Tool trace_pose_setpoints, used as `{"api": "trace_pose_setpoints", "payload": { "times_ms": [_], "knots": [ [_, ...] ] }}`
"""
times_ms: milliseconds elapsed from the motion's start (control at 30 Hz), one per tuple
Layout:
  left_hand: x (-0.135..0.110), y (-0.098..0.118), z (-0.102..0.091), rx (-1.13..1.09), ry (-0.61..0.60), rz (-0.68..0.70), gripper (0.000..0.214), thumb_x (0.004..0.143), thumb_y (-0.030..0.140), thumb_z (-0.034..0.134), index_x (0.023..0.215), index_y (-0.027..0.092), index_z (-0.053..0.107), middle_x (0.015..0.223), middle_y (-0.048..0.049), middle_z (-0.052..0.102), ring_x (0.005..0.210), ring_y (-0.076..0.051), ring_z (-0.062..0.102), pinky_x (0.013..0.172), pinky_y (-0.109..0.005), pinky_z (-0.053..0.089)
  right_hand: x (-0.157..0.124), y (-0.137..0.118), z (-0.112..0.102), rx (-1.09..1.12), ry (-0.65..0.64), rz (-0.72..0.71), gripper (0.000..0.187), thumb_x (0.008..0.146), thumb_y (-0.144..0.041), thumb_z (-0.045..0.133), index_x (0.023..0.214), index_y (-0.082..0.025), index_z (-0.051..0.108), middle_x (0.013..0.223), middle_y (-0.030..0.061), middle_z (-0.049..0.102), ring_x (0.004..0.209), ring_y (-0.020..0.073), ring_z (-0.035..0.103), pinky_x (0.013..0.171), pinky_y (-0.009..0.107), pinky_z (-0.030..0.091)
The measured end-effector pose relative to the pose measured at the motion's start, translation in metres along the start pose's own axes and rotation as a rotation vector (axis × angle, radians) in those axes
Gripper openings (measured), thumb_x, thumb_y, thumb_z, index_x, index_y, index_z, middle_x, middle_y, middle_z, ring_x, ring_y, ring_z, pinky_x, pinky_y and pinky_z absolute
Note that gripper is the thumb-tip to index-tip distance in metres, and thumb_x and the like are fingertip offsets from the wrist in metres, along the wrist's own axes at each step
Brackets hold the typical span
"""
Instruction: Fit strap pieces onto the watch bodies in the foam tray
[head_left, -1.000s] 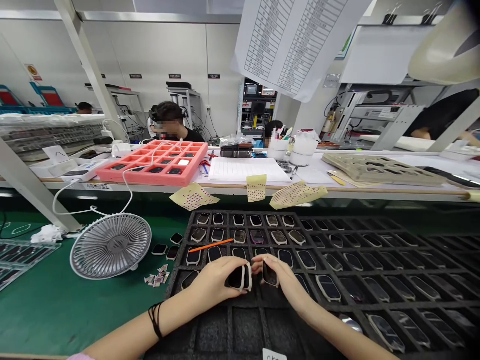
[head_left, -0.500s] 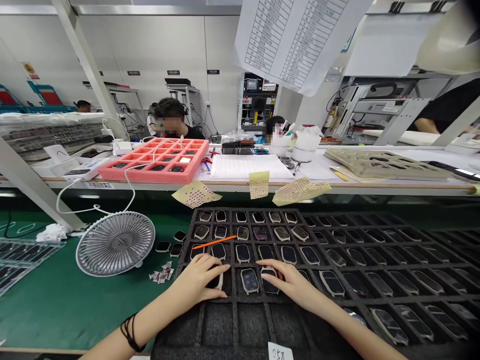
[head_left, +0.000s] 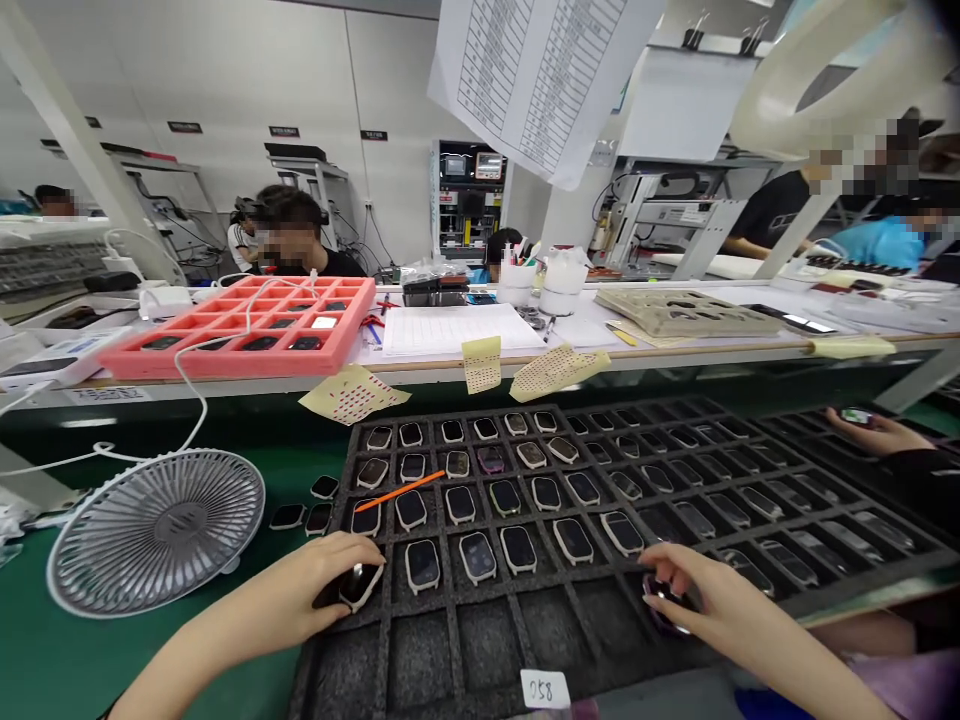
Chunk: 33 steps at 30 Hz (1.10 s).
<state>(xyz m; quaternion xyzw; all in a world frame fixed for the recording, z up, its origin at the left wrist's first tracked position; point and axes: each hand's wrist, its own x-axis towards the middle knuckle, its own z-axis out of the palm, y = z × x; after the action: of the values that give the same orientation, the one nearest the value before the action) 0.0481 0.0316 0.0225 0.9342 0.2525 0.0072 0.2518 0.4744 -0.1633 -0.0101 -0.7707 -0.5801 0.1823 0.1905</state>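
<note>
My left hand (head_left: 330, 585) is closed round the edges of a smartwatch without a strap (head_left: 361, 584), at the left end of the front filled row of the black foam tray (head_left: 420, 655). Farther right, my right hand (head_left: 701, 595) grips a dark smartwatch with a purplish rim (head_left: 669, 606) between thumb and fingers, low over the tray's right side. Part of each watch is hidden by the fingers. Several strapless watches, such as a light-framed watch (head_left: 478, 556), lie screen up in compartments between my hands. An orange stick (head_left: 400, 491) rests across the tray's left rows.
A grey fan (head_left: 161, 530) stands left of the tray, beside several loose watches (head_left: 319, 518). More filled trays extend right, where a co-worker's hand (head_left: 877, 432) holds a watch. Above are a shelf with a pink foam tray (head_left: 247, 330) and hanging paper (head_left: 540, 80). A "058" label (head_left: 545, 689) lies in front.
The view has turned to the right. My right hand has moved right, off a watch in the middle columns, and now grips a purplish-rimmed one. My left hand stays at the leftmost watch.
</note>
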Motion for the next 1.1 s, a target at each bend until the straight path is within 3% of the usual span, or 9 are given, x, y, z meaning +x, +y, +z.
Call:
{"api": "trace_pose_setpoints", "payload": {
  "times_ms": [233, 467, 533, 700, 900, 1000, 1100],
  "knots": [
    [0.002, -0.011, 0.015, 0.200, 0.135, -0.050, 0.036, 0.079, 0.033, 0.064, 0.115, 0.031, 0.059, 0.114, -0.0031, 0.063, 0.107, -0.024, 0.059, 0.093, -0.039, 0.049, -0.013, 0.012, 0.013, -0.062, 0.135, 0.121, 0.031, 0.071, -0.042, 0.053, 0.093, -0.022, 0.065, 0.083, 0.0077, 0.064, 0.074, 0.0226, 0.063, 0.070, 0.033, 0.052],
    [-0.011, -0.029, 0.016, 0.282, 0.289, 0.022, 0.044, 0.082, 0.049, 0.059, 0.123, 0.031, 0.057, 0.122, -0.0024, 0.061, 0.108, -0.023, 0.061, 0.092, -0.030, 0.051, -0.012, -0.005, 0.001, -0.096, -0.022, 0.117, 0.048, 0.068, -0.028, 0.058, 0.115, -0.022, 0.061, 0.098, 0.0085, 0.065, 0.084, 0.0236, 0.062, 0.079, 0.035, 0.050],
    [-0.014, -0.034, 0.016, 0.282, 0.301, 0.010, 0.042, 0.083, 0.047, 0.058, 0.122, 0.031, 0.058, 0.122, -0.0025, 0.061, 0.108, -0.022, 0.061, 0.092, -0.029, 0.051, -0.012, -0.006, -0.003, -0.028, -0.056, 0.122, 0.047, 0.065, -0.025, 0.062, 0.112, -0.023, 0.062, 0.097, 0.0070, 0.064, 0.086, 0.0223, 0.061, 0.078, 0.033, 0.050],
    [-0.019, -0.038, 0.016, 0.229, 0.247, 0.054, 0.036, 0.085, 0.040, 0.058, 0.121, 0.033, 0.059, 0.120, -0.0016, 0.062, 0.106, -0.021, 0.062, 0.090, -0.027, 0.052, -0.007, 0.000, -0.007, 0.276, -0.067, 0.119, 0.035, 0.063, -0.029, 0.067, 0.097, -0.023, 0.063, 0.089, 0.0040, 0.059, 0.087, 0.0210, 0.059, 0.057, 0.024, 0.050],
    [-0.017, -0.030, 0.021, 0.204, 0.345, 0.024, 0.032, 0.086, 0.040, 0.056, 0.117, 0.034, 0.060, 0.119, -0.0007, 0.063, 0.107, -0.020, 0.061, 0.093, -0.026, 0.050, -0.005, 0.013, 0.007, 0.644, -0.096, 0.211, 0.049, 0.061, -0.034, 0.073, 0.104, -0.024, 0.054, 0.076, -0.0052, 0.047, 0.051, 0.0085, 0.051, 0.045, 0.023, 0.048],
    [-0.014, -0.030, 0.023, 0.193, 0.374, 0.023, 0.029, 0.087, 0.042, 0.055, 0.113, 0.032, 0.062, 0.116, -0.0005, 0.064, 0.105, -0.019, 0.062, 0.092, -0.025, 0.049, -0.003, 0.015, 0.008, 0.718, -0.038, 0.221, 0.049, 0.061, -0.041, 0.074, 0.102, -0.021, 0.056, 0.066, -0.0064, 0.047, 0.051, 0.0109, 0.052, 0.044, 0.024, 0.047],
    [-0.010, -0.032, 0.022, 0.221, 0.303, 0.042, 0.028, 0.087, 0.041, 0.055, 0.113, 0.032, 0.061, 0.116, 0.0003, 0.064, 0.105, -0.018, 0.062, 0.094, -0.023, 0.049, 0.009, 0.014, 0.001, 0.723, 0.070, 0.207, 0.050, 0.063, -0.047, 0.072, 0.102, -0.020, 0.056, 0.067, -0.0039, 0.053, 0.052, 0.0126, 0.055, 0.049, 0.029, 0.051]
  ]
}}
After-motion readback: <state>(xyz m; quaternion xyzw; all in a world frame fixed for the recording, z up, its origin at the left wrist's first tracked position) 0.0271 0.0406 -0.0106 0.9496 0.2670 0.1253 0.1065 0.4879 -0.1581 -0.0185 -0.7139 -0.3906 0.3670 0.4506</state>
